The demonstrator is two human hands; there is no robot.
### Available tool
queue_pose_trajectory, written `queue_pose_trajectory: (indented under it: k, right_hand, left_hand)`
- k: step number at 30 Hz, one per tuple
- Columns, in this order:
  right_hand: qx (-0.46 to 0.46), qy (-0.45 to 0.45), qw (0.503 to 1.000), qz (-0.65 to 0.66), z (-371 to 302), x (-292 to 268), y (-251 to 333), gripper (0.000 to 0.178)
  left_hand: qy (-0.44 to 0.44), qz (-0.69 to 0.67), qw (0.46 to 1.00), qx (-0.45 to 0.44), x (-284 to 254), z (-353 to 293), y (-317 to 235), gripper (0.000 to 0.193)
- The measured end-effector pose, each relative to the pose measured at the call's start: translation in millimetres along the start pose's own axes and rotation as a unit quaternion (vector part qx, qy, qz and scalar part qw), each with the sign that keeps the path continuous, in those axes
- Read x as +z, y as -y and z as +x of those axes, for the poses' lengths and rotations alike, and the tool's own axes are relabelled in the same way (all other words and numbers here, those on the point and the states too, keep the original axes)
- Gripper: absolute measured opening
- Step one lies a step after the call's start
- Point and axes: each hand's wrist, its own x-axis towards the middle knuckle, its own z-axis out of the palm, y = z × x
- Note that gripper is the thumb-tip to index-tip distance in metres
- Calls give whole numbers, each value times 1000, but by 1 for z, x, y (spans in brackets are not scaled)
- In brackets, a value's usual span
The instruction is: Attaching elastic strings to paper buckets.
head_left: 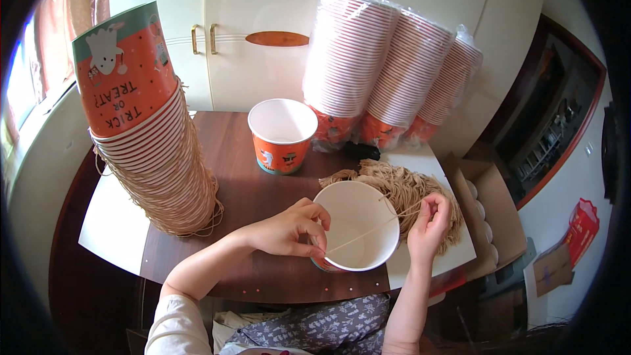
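A white-lined paper bucket (355,233) stands upright at the table's front, its mouth facing me. A thin tan string (361,236) runs across that mouth. My left hand (292,228) is at the bucket's left rim, thumb and fingers closed on the string's end there; whether they also grip the rim I cannot tell. To the right of the rim, my right hand (428,227) pinches the string between thumb and fingers. Beside and behind the bucket lies a bundle of tan strings (407,187), partly hidden by the right hand.
A tall stack of nested orange buckets (154,151), strings round it, rises at left. Another orange bucket (282,148) stands behind the front one. Plastic-wrapped bucket stacks (351,59) stand at the back right, near a black object (361,151). A cardboard box (496,204) sits beyond the table's right edge.
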Motion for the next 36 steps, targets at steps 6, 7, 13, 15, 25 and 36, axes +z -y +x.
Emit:
queue_pose_trajectory:
  k: [6, 7, 13, 15, 25, 36]
  right_hand:
    - [24, 34, 987, 154, 1, -10, 1, 4]
    - [29, 49, 984, 171, 2, -14, 7, 3]
    - [-4, 62, 974, 218, 1, -12, 21, 3]
    - [18, 55, 965, 255, 2, -11, 19, 3]
    - [45, 67, 978, 191, 2, -9, -10, 2]
    - [48, 47, 977, 202, 1, -5, -6, 3]
  left_hand:
    - [-33, 50, 998, 8, 0, 0, 1, 16]
    - [-55, 73, 996, 1, 1, 1, -5, 19]
    - [-101, 125, 987, 19, 13, 4, -16, 14]
    - [-108, 130, 985, 25, 12, 3, -16, 11]
    - [-5, 58, 998, -31, -11, -6, -16, 7]
    - [-48, 118, 992, -10, -11, -5, -20, 15]
